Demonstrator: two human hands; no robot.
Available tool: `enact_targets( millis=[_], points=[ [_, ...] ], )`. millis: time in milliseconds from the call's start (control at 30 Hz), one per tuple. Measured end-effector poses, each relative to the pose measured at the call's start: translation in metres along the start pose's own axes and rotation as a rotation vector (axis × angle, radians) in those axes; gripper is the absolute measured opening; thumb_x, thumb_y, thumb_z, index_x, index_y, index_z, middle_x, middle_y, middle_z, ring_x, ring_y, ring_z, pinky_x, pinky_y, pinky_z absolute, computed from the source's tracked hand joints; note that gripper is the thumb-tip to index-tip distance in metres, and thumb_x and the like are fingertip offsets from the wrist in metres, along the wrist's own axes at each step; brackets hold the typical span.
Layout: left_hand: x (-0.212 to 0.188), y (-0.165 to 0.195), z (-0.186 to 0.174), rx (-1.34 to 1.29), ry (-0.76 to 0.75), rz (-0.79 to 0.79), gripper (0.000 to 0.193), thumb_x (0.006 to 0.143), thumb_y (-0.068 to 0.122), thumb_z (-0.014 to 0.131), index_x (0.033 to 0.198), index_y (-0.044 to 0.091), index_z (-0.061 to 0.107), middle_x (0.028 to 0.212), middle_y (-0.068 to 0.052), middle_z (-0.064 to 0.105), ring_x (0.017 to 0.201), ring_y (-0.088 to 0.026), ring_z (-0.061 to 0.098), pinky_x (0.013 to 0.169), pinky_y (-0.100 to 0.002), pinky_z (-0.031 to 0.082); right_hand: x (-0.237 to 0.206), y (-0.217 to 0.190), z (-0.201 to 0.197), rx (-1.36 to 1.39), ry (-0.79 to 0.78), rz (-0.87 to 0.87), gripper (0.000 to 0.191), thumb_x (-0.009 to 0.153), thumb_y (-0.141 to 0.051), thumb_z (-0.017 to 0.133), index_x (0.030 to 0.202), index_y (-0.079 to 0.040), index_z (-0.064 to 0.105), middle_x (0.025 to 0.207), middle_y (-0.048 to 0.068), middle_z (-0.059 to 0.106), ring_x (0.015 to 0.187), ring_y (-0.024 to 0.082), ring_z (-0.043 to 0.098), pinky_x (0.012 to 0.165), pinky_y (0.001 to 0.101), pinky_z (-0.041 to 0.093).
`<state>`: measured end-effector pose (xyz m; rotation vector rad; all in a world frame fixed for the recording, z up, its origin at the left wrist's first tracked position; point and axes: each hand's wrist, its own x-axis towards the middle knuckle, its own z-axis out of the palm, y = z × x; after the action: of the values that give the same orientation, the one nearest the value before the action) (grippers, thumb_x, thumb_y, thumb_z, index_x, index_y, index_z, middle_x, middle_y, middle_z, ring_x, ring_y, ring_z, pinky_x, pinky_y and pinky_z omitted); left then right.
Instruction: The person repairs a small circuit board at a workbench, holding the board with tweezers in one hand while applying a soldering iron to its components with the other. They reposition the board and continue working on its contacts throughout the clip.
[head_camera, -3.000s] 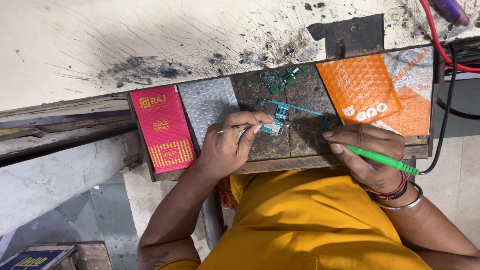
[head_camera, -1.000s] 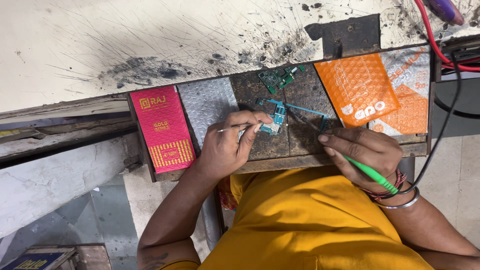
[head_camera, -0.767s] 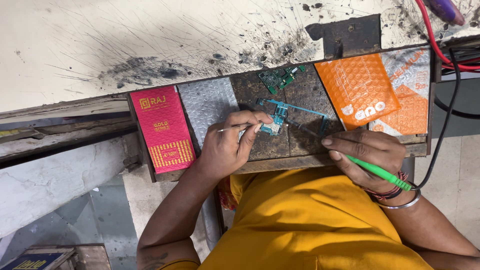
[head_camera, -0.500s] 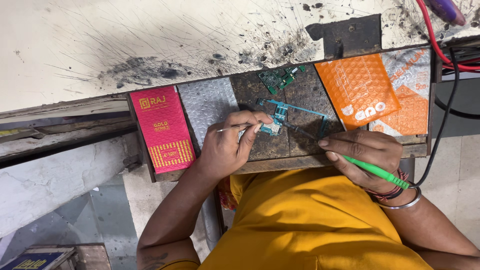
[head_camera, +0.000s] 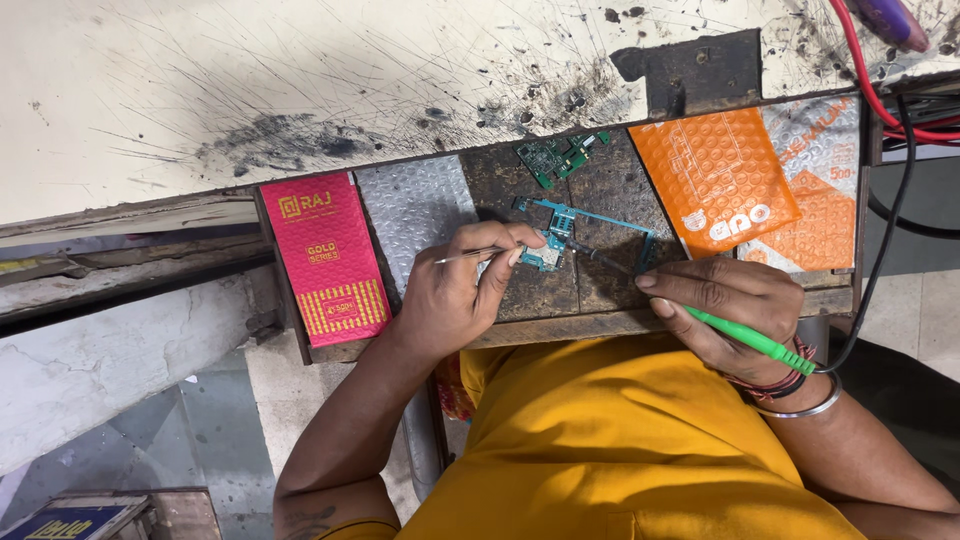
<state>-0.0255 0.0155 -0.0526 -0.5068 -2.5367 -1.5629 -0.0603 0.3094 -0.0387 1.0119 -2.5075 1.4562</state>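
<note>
Right hand (head_camera: 735, 305) shifted slightly; iron (head_camera: 740, 335) tip on board (head_camera: 548, 250) (teal).

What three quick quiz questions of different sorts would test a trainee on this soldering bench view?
1. True or false: the right hand holds a green-handled soldering iron.
2. What does the left hand pinch in its fingers: A) tweezers, B) a screwdriver, C) a brush?
3. Fill in: the iron's tip points at the teal ____ lying on the dark tray.

Key: 1 true. 2 A. 3 circuit board.
</note>
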Motion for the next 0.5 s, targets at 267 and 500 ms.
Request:
enact_targets(
  millis=[267,500],
  points=[
    [0.0004,-0.0001,0.0004,0.0,0.008,0.001,0.023,0.108,0.0,0.057,0.121,0.006,0.04,0.117,-0.012,0.075,0.102,-0.023,0.079,0.08,-0.031,0.066,-0.0004,0.0,0.0004,0.009,-0.007,-0.026,0.016,0.087,-0.004,0.079,0.103,-0.004,0.077,0.09,0.011,0.075,0.08,0.021,0.075,0.069,0.0294,0.058],
    [0.0004,-0.0022,0.0013,0.0,0.005,0.001,0.023,0.108,0.001,0.057,0.121,0.007,0.04,0.116,-0.012,0.075,0.102,-0.023,0.079,0.079,-0.03,0.067,0.0014,-0.0024,0.0002,-0.015,-0.03,-0.035,0.019,0.086,-0.005,0.08,0.104,-0.005,0.077,0.092,0.011,0.076,0.082,0.022,0.076,0.069,0.0302,0.059]
  ],
)
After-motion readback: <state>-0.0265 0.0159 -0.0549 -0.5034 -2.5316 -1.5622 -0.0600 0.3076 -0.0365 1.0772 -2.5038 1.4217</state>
